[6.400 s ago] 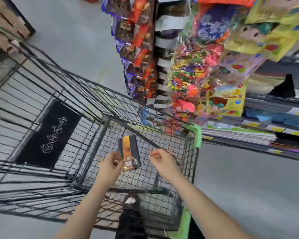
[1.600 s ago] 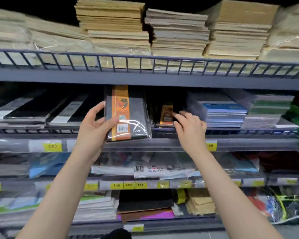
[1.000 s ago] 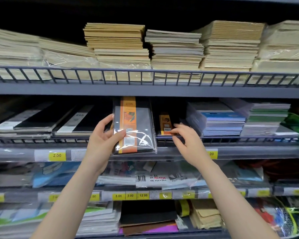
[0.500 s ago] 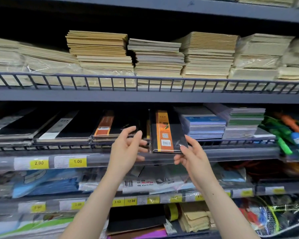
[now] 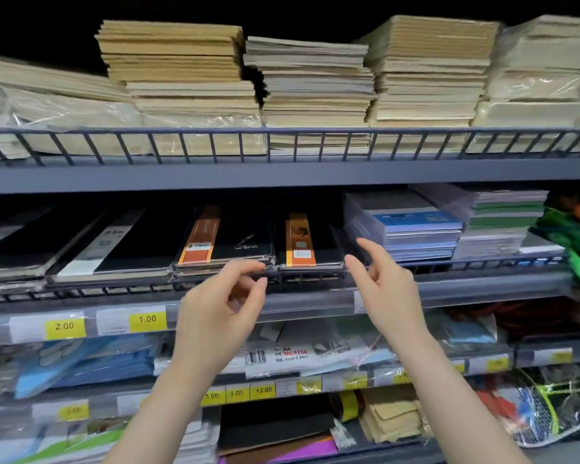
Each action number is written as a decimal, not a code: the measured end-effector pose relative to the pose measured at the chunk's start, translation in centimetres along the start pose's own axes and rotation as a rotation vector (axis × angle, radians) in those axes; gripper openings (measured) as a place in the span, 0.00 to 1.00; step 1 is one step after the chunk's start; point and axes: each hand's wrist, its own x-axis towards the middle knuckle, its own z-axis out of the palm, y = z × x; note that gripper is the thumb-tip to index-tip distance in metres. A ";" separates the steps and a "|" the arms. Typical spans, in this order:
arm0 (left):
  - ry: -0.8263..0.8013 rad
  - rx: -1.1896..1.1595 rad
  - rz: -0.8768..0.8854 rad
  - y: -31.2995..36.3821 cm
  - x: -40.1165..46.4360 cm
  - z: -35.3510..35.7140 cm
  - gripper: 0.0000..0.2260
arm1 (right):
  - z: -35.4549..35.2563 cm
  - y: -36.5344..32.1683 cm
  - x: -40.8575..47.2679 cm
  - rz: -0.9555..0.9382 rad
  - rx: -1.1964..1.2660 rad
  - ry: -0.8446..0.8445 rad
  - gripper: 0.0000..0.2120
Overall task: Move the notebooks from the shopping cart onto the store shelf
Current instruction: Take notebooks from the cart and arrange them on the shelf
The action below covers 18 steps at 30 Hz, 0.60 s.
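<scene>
A black notebook with an orange band (image 5: 307, 244), wrapped in clear film, lies flat on the middle store shelf (image 5: 466, 286) behind its wire rail. A wider black notebook with an orange band (image 5: 228, 242) lies just left of it. My left hand (image 5: 221, 306) hovers in front of the rail below the wider notebook, fingers loosely curled and apart, holding nothing. My right hand (image 5: 385, 289) is just right of the narrow notebook, fingers spread, not touching it. The shopping cart is out of view.
Black notebooks (image 5: 121, 246) fill the shelf to the left; blue and green pads (image 5: 412, 229) are stacked to the right. Tall piles of tan paper pads (image 5: 181, 75) sit on the shelf above. Yellow price tags (image 5: 148, 321) line the shelf edge. Lower shelves hold packaged paper goods.
The orange-banded notebook went from both hands onto the middle shelf, lying flat beside the wider one. Both hands have let go and drawn back slightly from the rail.
</scene>
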 end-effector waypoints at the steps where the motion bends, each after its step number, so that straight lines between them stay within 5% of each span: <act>1: 0.070 0.137 0.113 -0.2 0.7 -0.2 0.06 | 0.2 0.2 -0.8 -0.104 -0.029 0.060 0.18; 4: 0.096 0.417 0.303 -1.7 2.6 -0.4 0.13 | 2.0 0.6 -2.3 -0.410 -0.203 0.187 0.17; 7: -0.018 0.564 0.279 -3.6 2.8 0.5 0.18 | 4.5 0.1 -2.7 -0.587 -0.348 0.169 0.20; 18: 0.162 0.624 0.322 -6.4 2.1 3.4 0.13 | 6.7 2.0 -0.7 -0.575 -0.348 0.126 0.21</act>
